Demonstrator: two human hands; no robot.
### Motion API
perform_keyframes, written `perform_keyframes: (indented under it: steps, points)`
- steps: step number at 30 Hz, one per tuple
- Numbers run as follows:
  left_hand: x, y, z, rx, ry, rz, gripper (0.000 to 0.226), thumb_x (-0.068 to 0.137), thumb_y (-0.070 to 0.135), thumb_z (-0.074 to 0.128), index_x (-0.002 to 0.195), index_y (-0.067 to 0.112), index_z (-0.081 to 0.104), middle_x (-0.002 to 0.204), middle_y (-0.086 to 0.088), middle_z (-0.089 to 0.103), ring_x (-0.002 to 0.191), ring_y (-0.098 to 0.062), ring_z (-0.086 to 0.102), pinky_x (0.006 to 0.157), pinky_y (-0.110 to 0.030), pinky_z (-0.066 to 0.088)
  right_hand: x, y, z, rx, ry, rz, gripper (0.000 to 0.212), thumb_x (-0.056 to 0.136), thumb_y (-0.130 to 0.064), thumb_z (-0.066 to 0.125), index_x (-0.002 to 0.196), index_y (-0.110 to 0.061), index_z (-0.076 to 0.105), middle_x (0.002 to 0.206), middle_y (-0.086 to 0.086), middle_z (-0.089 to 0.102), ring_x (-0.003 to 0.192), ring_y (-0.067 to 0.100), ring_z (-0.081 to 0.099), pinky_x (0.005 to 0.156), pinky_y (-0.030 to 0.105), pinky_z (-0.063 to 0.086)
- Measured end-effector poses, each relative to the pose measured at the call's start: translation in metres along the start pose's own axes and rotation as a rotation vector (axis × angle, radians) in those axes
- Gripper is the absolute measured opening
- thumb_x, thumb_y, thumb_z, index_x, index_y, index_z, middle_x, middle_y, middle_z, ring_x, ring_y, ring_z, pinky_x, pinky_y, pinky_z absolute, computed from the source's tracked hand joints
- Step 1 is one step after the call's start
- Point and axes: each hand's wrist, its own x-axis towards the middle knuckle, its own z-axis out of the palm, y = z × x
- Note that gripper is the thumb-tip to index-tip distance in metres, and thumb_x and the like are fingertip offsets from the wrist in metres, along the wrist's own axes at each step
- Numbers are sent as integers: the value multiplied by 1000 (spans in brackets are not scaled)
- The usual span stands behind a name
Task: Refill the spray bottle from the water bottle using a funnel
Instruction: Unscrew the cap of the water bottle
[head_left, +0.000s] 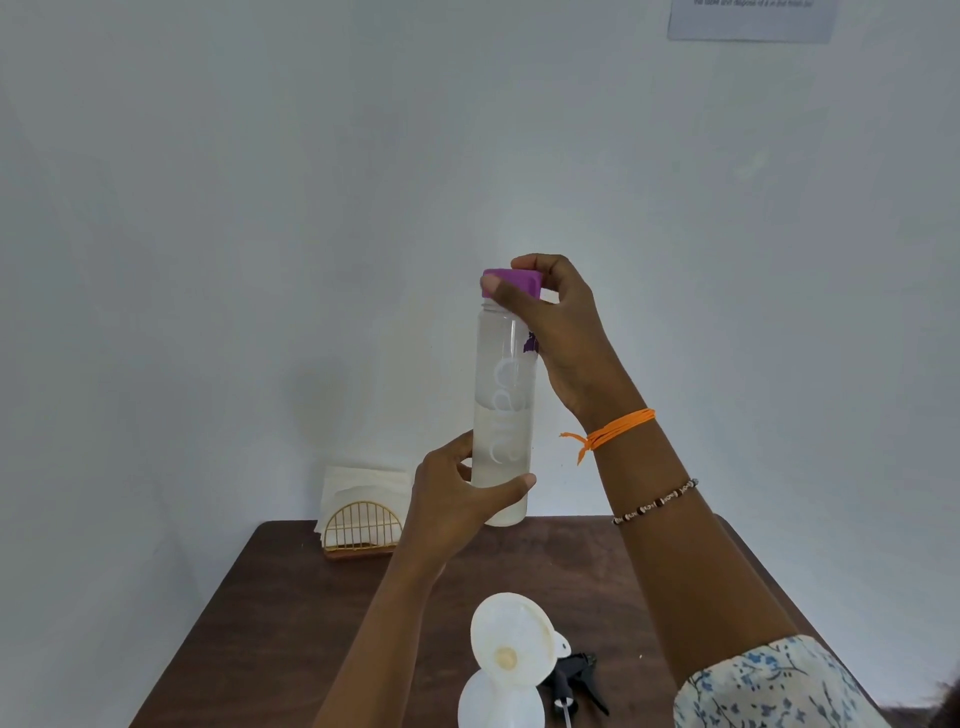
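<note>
I hold a tall frosted water bottle (503, 395) upright in the air above the table, about half full. My left hand (457, 499) wraps its lower part. My right hand (550, 312) grips its purple cap (511, 282) from above. Below, near the front edge, a white funnel (511, 636) sits in the neck of the white spray bottle (498, 701). The black spray head (574, 680) with its tube lies on the table just right of the spray bottle.
A dark brown table (311, 623) stands against a white wall. A gold wire napkin holder (361, 525) with white napkins stands at the table's back left corner. A paper notice (750, 18) hangs on the wall at top right.
</note>
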Motion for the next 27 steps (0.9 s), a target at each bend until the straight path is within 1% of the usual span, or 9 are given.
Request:
perform_keyframes:
  steps: [3,7,11,14,16,18,20,23,27]
  points:
    - [2,-1,1,4,0,-7,47,69,42,77,107,39,49,103,17,55,82,-1,55,64,-5,40,1,2,-3,6,0,3,31,81,-16,68,107,-21,53,104,-1,54,89,15,55,69,31,52]
    - [1,-2,0,1,5,-2,47,68,41,78,105,42,49,100,21,54,82,0,56,61,-5,38,0,0,-9,85,-24,2,28,89,-9,52,115,-18,57,106,0,57,85,10,56,67,28,49]
    - [0,-6,1,6,6,19,49,67,41,79,107,42,50,101,23,55,83,2,57,65,-7,43,1,1,-13,110,-37,-28,27,88,-4,50,111,-11,62,103,-1,63,85,6,59,68,23,48]
    - [-1,-11,3,3,-2,11,53,67,42,79,112,37,53,108,18,59,89,-5,60,74,-16,51,2,0,-16,138,-28,-38,28,88,-4,51,113,-9,62,102,0,65,84,3,61,72,19,49]
    - [-1,-12,4,-5,0,6,54,67,42,79,114,36,54,110,16,59,91,-7,60,76,-19,51,1,0,-17,178,-32,-48,28,89,-4,51,114,-9,62,102,0,66,85,2,63,74,17,49]
    - [-1,-13,6,-10,6,4,54,67,42,79,114,35,53,109,17,59,91,-7,60,75,-17,50,0,1,-18,238,-14,-50,28,90,-4,50,115,-10,61,100,-2,66,86,4,62,78,18,49]
    - [-1,-14,6,-15,12,0,54,67,43,79,115,35,54,110,17,59,91,-6,60,75,-18,50,-1,4,-19,280,18,-37,29,91,-5,47,115,-13,60,101,-3,64,91,9,58,85,23,46]
    - [-2,-13,5,-24,15,-3,55,67,42,79,115,34,55,111,15,61,92,-7,60,75,-18,51,-2,7,-23,369,43,-9,32,91,-4,43,118,-16,57,108,1,58,93,16,50,78,23,43]
    - [-3,-10,2,-25,18,-10,51,68,40,79,110,39,50,104,20,56,86,0,57,67,-8,43,-4,12,-31,604,17,48,35,90,-5,42,119,-17,55,113,4,52,94,18,52,74,24,50]
